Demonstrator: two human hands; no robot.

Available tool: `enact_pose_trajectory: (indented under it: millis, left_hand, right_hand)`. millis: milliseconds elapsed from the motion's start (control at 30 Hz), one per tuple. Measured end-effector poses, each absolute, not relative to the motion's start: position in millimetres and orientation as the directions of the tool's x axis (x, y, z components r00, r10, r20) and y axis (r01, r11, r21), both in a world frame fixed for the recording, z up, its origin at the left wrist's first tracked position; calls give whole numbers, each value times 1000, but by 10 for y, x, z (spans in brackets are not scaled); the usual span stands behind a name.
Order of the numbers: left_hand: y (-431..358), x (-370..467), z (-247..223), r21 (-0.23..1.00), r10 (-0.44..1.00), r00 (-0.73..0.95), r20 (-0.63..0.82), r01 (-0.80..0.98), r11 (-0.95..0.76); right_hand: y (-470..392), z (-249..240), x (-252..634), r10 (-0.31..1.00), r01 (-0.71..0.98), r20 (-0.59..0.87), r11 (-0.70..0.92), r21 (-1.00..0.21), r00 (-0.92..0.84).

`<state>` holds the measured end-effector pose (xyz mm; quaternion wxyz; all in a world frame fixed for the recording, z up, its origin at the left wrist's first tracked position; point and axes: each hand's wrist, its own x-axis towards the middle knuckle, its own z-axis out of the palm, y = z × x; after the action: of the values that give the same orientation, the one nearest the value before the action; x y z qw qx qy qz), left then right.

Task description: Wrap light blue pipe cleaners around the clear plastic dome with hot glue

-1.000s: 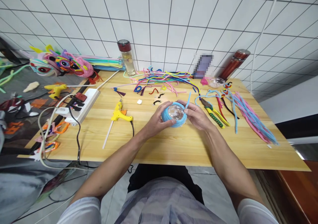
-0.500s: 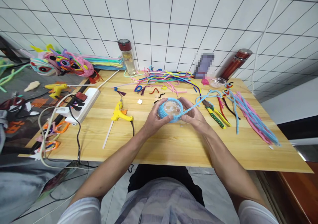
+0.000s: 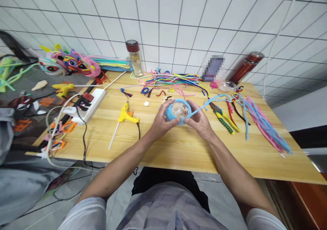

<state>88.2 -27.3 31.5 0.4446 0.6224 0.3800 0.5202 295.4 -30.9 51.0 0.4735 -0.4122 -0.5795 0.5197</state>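
Between my hands is a clear, rounded plastic shell (image 3: 180,109) with light blue pipe cleaner coiled in rows around its side. My left hand (image 3: 165,117) grips the coiled side, its thumb at the front rim. On the other side, my right hand (image 3: 199,120) has thumb and fingers closed on the coil where the loose blue pipe cleaner (image 3: 203,107) leaves it. That strand runs off to the right, past the pliers (image 3: 222,117) with green and yellow handles. Fingers behind the shell are partly hidden.
A yellow glue gun (image 3: 125,116) lies to the left, near a white power strip (image 3: 92,107). Loose pipe cleaners (image 3: 176,78) lie along the back. Pink and blue ones (image 3: 268,124) are at the right. A glass bottle (image 3: 135,60) and a red flask (image 3: 246,68) stand by the wall.
The view has shifted slightly, so most things sit a little further right. The shell seems tilted slightly, and my right thumb is closer to my left thumb at the front rim.
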Motion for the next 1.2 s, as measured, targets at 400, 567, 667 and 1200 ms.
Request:
enact_pose_trajectory:
  millis: [400,567,667,1200]
  left_hand:
    - [-576,-167,1064,756,703,-278,655,248,-606]
    - [-778,-755,875,739,571,-468,674,423,-525]
    - [-866,-893,747,748,547,-510,664,464,-475]
    - [-140,-691,659,552,534,-264,803,666,-501]
  right_hand:
    - [-285,648,2229,921,388,167,307,-869,-353]
    - [-197,671,1150,861,793,-24,456,-405,-508]
    - [-164,579,683,847,811,-65,480,-333,-528]
    - [-436,333,2462,833,424,242,478,-769,-498]
